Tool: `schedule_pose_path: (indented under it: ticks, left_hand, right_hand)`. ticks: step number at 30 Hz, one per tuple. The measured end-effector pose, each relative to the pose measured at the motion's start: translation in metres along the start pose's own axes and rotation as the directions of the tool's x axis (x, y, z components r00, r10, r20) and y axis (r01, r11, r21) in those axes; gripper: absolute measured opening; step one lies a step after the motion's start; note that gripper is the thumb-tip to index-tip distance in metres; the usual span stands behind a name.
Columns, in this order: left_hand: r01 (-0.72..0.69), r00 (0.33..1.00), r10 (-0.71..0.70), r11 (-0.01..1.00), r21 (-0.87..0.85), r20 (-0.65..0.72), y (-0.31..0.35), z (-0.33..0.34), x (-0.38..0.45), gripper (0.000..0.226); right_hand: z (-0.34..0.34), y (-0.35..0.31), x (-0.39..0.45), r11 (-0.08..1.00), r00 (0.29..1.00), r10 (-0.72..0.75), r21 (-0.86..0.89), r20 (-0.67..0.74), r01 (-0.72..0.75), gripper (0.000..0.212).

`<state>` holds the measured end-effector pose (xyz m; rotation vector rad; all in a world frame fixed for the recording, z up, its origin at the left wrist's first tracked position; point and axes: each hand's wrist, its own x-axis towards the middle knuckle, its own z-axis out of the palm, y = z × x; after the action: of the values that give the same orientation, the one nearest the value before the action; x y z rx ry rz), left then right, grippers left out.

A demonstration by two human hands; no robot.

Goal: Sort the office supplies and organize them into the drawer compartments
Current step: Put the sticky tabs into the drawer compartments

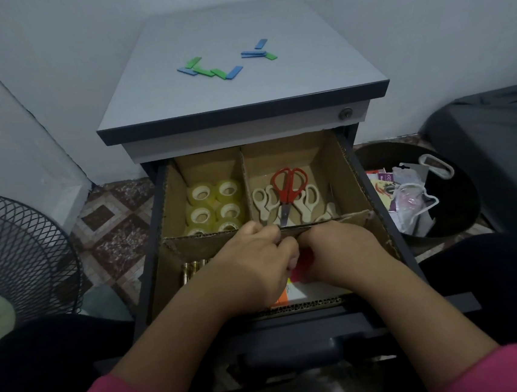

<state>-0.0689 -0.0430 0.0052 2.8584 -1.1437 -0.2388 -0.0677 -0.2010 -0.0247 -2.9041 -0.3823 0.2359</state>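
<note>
Both hands are down in the open drawer (347, 168), just in front of the cardboard divider (192, 245). The left hand (254, 265) and right hand (341, 251) meet over bright sticky notes (303, 267); whether their curled fingers are grasping anything, I cannot tell. Behind the divider lie tape rolls (215, 206) and scissors (288, 193).

Corrugated cardboard dividers (298, 230); glossy tape rolls (215, 207)

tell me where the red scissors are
The red scissors lie in the drawer's back right compartment, on top of the cream scissors, right of the tape rolls.
</note>
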Motion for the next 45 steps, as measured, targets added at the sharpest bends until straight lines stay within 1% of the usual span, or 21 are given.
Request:
schedule_pose_path:
  ticks: [7, 9, 11, 13, 15, 17, 20, 22, 25, 29, 31, 36, 39, 42, 45]
  left_hand:
    - [0.013, 0.999, -0.013, 1.000, 0.007, 0.040, 0.001, 0.001, 0.002, 0.020]
    - [0.037, 0.998, -0.032, 0.996, -0.083, 0.062, -0.002, 0.001, 0.003, 0.015]
    - [0.071, 0.996, -0.055, 0.969, -0.236, 0.070, -0.008, -0.003, 0.003, 0.009]
    - [0.076, 0.997, -0.068, 0.927, -0.367, 0.035, -0.014, -0.008, 0.001, 0.016]
    - [0.062, 0.997, -0.073, 0.902, -0.427, -0.010, -0.018, -0.009, -0.001, 0.023]
    - [0.054, 0.997, -0.069, 0.908, -0.416, -0.019, -0.018, -0.007, -0.002, 0.027]
    - [0.064, 0.998, -0.070, 0.938, -0.340, -0.004, -0.019, -0.004, 0.000, 0.038]
    - [0.069, 0.997, -0.080, 0.941, -0.331, -0.019, -0.021, -0.004, 0.002, 0.043]
    - [0.045, 0.988, -0.096, 0.928, -0.370, -0.121, -0.023, -0.004, 0.001, 0.044]
    - [-0.002, 0.955, -0.112, 0.924, -0.382, -0.276, -0.025, -0.002, -0.002, 0.028]
    - [-0.017, 0.942, -0.114, 0.923, -0.385, -0.316, -0.026, -0.001, -0.001, 0.027]
    - [-0.024, 0.931, -0.116, 0.926, -0.378, -0.346, -0.028, 0.003, 0.000, 0.027]
    - [-0.025, 0.930, -0.115, 0.928, -0.371, -0.349, -0.029, 0.004, 0.001, 0.026]
    - [-0.026, 0.930, -0.114, 0.928, -0.373, -0.348, -0.030, 0.005, 0.001, 0.029]
    - [-0.027, 0.929, -0.116, 0.925, -0.379, -0.351, -0.029, 0.005, 0.001, 0.029]
  right_hand:
    - [0.002, 0.000, 0.000, 1.000, 1.000, -0.003, -0.005, -0.023, 0.003, 0.025]
    - [0.002, 0.001, -0.001, 1.000, 1.000, -0.005, 0.002, -0.026, 0.005, 0.025]
    - [0.002, 0.001, -0.001, 1.000, 1.000, -0.005, 0.012, -0.021, 0.005, 0.026]
    - [0.003, 0.001, 0.000, 1.000, 1.000, -0.013, 0.016, -0.009, 0.013, 0.026]
    - [0.005, 0.000, 0.001, 1.000, 1.000, -0.019, 0.015, 0.000, 0.019, 0.027]
    - [0.008, -0.001, 0.002, 1.000, 1.000, -0.023, -0.007, 0.004, 0.023, 0.028]
    - [0.010, -0.001, 0.002, 0.999, 1.000, -0.018, -0.032, 0.018, 0.019, 0.030]
    - [0.008, -0.001, 0.002, 0.999, 0.999, -0.022, -0.037, 0.028, 0.023, 0.029]
    - [0.005, -0.003, 0.001, 0.999, 0.998, -0.045, -0.029, 0.036, 0.046, 0.025]
    - [0.001, -0.009, -0.002, 0.995, 0.990, -0.097, 0.032, 0.098, 0.094, 0.030]
    - [0.000, -0.011, -0.003, 0.994, 0.988, -0.108, 0.032, 0.106, 0.105, 0.031]
    - [-0.001, -0.013, -0.005, 0.993, 0.988, -0.115, 0.034, 0.106, 0.112, 0.028]
    - [-0.003, -0.015, -0.005, 0.993, 0.986, -0.118, 0.039, 0.116, 0.114, 0.020]
    - [-0.003, -0.017, -0.005, 0.991, 0.982, -0.134, 0.003, 0.130, 0.135, 0.012]
    - [-0.004, -0.019, -0.005, 0.989, 0.979, -0.140, -0.024, 0.146, 0.145, 0.014]
